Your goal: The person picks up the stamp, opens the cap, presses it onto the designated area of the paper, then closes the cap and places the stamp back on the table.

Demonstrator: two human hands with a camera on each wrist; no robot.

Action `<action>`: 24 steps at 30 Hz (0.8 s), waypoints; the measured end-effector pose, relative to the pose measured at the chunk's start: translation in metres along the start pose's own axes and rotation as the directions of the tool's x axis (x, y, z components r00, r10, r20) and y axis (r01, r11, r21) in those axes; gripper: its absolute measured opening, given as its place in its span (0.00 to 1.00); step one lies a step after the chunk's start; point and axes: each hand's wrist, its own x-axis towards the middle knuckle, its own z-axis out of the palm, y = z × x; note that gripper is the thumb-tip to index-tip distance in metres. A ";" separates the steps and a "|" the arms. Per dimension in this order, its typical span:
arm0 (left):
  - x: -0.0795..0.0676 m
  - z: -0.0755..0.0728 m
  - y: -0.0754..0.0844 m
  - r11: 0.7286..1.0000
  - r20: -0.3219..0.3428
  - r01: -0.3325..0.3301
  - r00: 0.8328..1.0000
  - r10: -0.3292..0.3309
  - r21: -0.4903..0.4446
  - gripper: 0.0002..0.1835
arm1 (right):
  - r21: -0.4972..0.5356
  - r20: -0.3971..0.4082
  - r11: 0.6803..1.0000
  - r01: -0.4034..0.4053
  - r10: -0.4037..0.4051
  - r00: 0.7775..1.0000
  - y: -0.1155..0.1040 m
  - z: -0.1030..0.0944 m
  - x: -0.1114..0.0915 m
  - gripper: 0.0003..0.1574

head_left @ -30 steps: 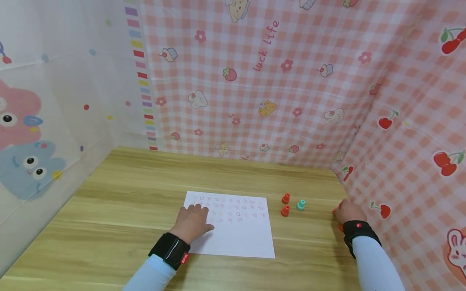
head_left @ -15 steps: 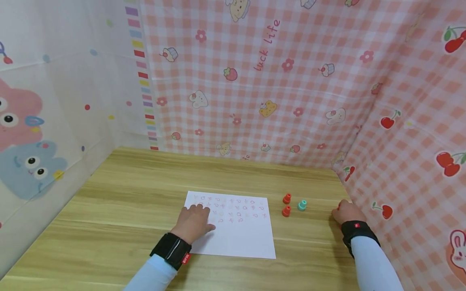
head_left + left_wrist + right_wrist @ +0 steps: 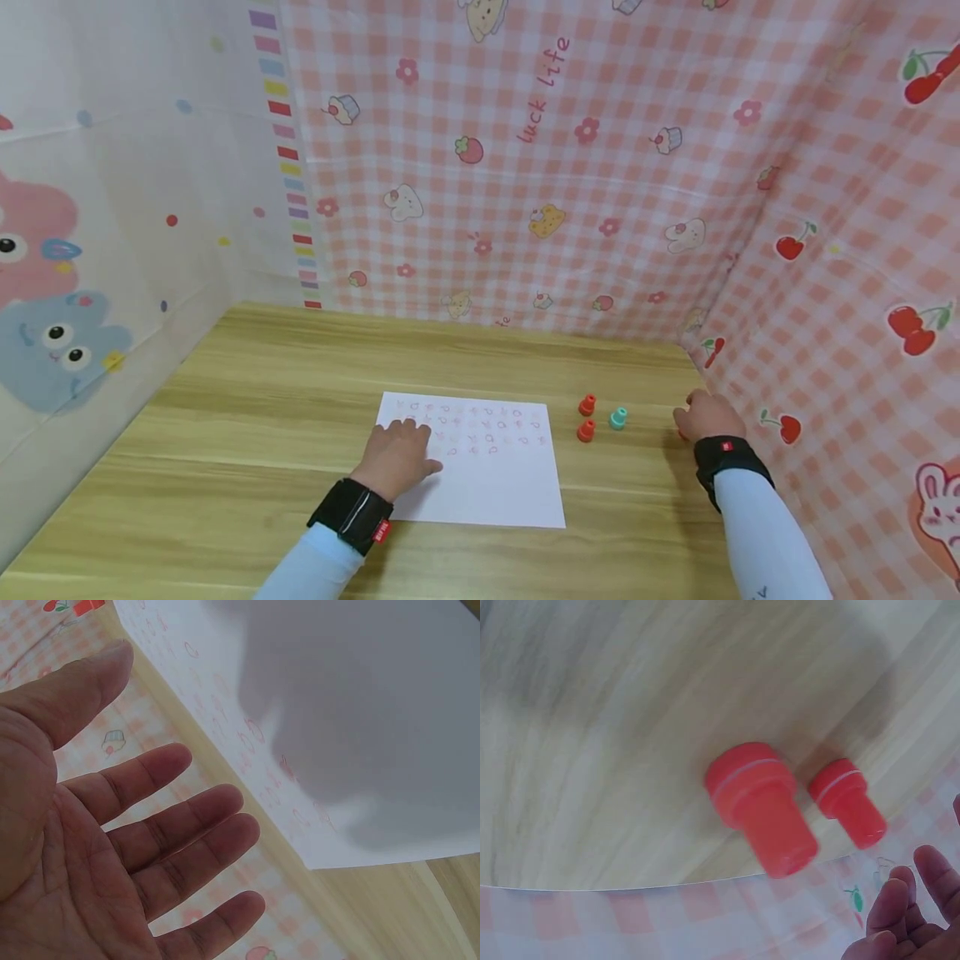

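My left hand [image 3: 397, 458] is held over the left part of a white sheet of paper [image 3: 495, 492], fingers spread and relaxed. The sheet carries rows of small red and faint printed marks. In the left wrist view the palm and fingers of my left hand [image 3: 112, 817] hold nothing. My right hand [image 3: 712, 415] is at the table's right side, above two red toy stamps. In the right wrist view the larger-looking red stamp [image 3: 761, 806] and the other red stamp [image 3: 847, 801] stand on the table, apart from the loosely bent fingers [image 3: 889, 904].
Between paper and right hand stand two more red stamps [image 3: 587, 406] and a teal stamp [image 3: 618, 418]. The wooden table [image 3: 247, 417] meets a pink checked cloth [image 3: 480, 192] behind and at the right. A white patterned cloth [image 3: 150, 158] hangs at the left.
My right hand has moved slightly up and left, away from the table's right edge, and now covers most of the red stamps near it. The left hand stays over the paper.
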 end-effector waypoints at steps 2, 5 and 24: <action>0.000 0.000 0.001 1.000 -0.004 -0.002 1.000 0.002 0.000 0.24 | -0.004 0.010 1.000 0.002 -0.002 1.000 -0.004 -0.001 0.001 0.29; 0.001 0.000 0.001 1.000 -0.001 0.000 1.000 0.000 -0.003 0.24 | 0.000 0.021 1.000 -0.003 0.003 1.000 -0.013 -0.005 0.002 0.29; 0.001 0.000 0.004 1.000 0.026 0.013 1.000 -0.012 -0.021 0.24 | 0.051 0.045 0.997 0.050 -0.052 0.998 -0.073 0.020 0.004 0.31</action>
